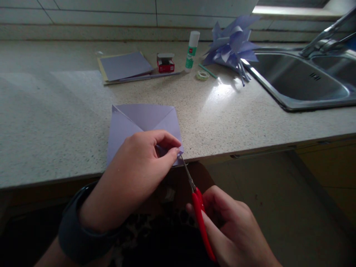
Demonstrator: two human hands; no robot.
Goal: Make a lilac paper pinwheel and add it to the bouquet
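Note:
A square sheet of lilac paper [150,115] lies at the counter's front edge, with diagonal lines running in from its corners. My left hand [147,152] rests over it and pinches its near right corner between thumb and fingers. Red-handled scissors [198,211] are gripped in my right hand [228,222], below the counter edge. Their blade tips point up and touch the paper by my left fingertips. The paper's near part is hidden under my left hand and wrist.
Behind stand a glue stick [191,52], a small red box [165,63], a tape roll [203,75] and stacked paper sheets [126,66]. Lilac paper pinwheels [232,44] lie beside the metal sink [294,78]. A thin green stick [207,70] lies near the tape.

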